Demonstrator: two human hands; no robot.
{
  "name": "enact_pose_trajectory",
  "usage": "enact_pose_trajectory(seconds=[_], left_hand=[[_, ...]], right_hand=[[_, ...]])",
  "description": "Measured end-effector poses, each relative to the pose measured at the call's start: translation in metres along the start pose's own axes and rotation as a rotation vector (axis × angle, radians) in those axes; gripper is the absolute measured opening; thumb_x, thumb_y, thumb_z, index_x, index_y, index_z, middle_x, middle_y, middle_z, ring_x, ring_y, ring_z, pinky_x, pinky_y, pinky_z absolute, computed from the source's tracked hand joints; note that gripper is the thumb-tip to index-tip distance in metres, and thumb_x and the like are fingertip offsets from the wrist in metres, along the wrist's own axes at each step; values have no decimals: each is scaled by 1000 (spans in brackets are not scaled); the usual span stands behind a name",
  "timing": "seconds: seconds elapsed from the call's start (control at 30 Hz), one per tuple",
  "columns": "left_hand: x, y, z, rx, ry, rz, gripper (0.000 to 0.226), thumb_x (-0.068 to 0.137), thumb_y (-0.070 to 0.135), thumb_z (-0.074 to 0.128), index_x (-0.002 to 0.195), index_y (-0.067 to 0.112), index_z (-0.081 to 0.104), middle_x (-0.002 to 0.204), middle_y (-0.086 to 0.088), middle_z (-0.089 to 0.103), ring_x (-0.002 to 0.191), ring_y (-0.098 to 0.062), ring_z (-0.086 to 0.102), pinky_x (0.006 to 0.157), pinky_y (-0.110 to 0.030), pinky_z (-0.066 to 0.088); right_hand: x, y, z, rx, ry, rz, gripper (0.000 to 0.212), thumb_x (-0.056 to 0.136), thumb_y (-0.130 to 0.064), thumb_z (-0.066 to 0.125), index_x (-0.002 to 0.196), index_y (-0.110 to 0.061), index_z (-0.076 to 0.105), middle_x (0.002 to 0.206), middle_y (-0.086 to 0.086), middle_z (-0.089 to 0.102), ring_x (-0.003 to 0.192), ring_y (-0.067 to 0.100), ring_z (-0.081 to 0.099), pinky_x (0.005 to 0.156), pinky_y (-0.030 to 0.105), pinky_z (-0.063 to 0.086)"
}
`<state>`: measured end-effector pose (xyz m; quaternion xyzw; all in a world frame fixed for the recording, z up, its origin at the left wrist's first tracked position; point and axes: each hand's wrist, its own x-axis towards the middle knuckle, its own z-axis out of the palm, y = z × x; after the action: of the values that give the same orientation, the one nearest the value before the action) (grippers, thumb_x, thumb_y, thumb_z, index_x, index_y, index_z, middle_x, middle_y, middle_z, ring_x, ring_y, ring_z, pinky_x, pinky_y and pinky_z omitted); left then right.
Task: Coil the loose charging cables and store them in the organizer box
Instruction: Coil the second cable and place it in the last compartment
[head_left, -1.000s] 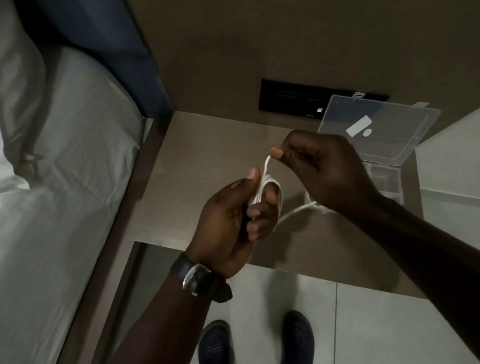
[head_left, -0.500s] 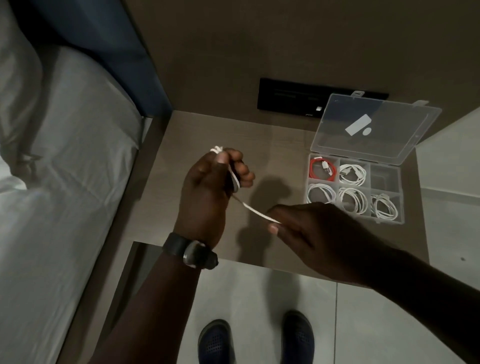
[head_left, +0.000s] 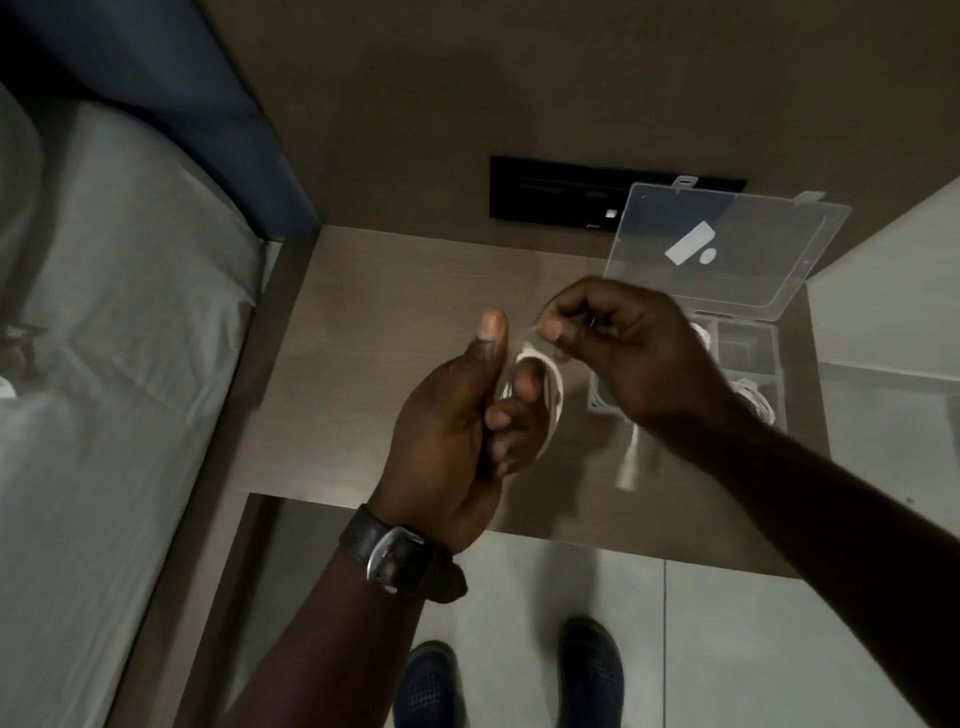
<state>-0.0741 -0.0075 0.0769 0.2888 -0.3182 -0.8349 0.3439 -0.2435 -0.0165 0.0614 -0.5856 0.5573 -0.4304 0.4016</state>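
Note:
A white charging cable (head_left: 555, 400) is looped around the fingers of my left hand (head_left: 467, 415), thumb up, above the wooden bedside table (head_left: 395, 312). My right hand (head_left: 623, 353) pinches the cable's free stretch just above the loops. The cable's plug end (head_left: 627, 467) dangles below my right wrist. The clear organizer box (head_left: 748, 364) lies at the table's right side with its lid (head_left: 727, 249) standing open. My right hand hides most of its compartments; white coiled cables (head_left: 753, 400) show in the visible ones.
A bed with white sheets (head_left: 104, 364) and a blue headboard (head_left: 218, 130) runs along the left. A black socket panel (head_left: 561, 192) is on the wall behind the table. My two dark shoes (head_left: 509, 680) stand on the tiled floor below the table's front edge.
My right hand has risen from the table's front edge to above my left hand, carrying the cable over the fingers. My left hand has turned thumb-up and shifted right. The box is covered again.

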Motion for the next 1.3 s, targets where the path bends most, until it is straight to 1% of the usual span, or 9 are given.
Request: enact_pose_trajectory(seconds=[0.13,0.2,0.43,0.57,0.73,0.93,1.0,1.2,1.3], left_hand=[[7,4,-5,-298,-1,71,36,101,36,35,79,15,53,60,6,38,50,-6,37,47,-20,31],[11,4,-10,-269,84,136,34,103,31,33,84,14,55,65,4,41,55,-8,41,52,-22,38],[16,-16,-6,308,395,288,28,104,19,38,94,4,60,73,-6,57,69,-22,57,66,-33,51],[7,-24,4,677,254,241,34,103,17,43,77,0,55,64,-9,55,58,-18,53,59,-30,45],[3,-20,11,488,243,200,40,102,24,44,75,-1,59,55,-4,48,48,-13,44,48,-19,37],[7,-22,20,298,291,178,38,102,30,41,84,7,66,55,2,47,48,-11,41,47,-21,34],[7,-24,20,208,259,181,38,103,32,37,80,10,58,57,-1,44,47,-12,38,48,-23,33],[9,-25,15,-176,36,94,37,102,33,32,77,13,50,53,6,36,43,-5,34,45,-21,23],[9,-27,10,-343,-55,2,35,99,34,35,73,14,49,50,8,37,40,-3,35,43,-19,22]], right_hand=[[-28,9,24,28,-90,85,17,90,-17,55,82,-15,70,73,14,68,72,32,63,73,41,50],[-45,7,26,-66,-152,117,17,92,-31,54,89,-26,69,68,0,68,66,14,63,67,28,49],[-73,-23,12,-586,-435,-48,14,100,-30,44,101,-26,58,88,-8,61,83,16,61,72,34,45],[-49,-36,-14,-609,-341,-185,20,97,-32,49,97,-24,67,87,-8,61,77,8,58,69,27,46],[-44,-22,-22,-99,-158,31,7,84,-29,70,88,-25,75,80,-10,68,70,5,67,57,14,52],[-51,-8,-1,417,175,188,10,81,-13,72,88,-7,68,81,13,71,75,31,67,70,40,57],[-53,-6,9,564,174,276,9,84,-11,66,90,-5,63,87,25,67,79,39,65,78,51,55],[-57,-10,16,964,-40,422,19,81,-20,67,96,-13,58,89,20,70,73,28,69,70,39,58],[-53,-8,8,913,-44,467,34,75,-15,73,103,-12,55,96,23,65,84,36,66,78,46,55]])
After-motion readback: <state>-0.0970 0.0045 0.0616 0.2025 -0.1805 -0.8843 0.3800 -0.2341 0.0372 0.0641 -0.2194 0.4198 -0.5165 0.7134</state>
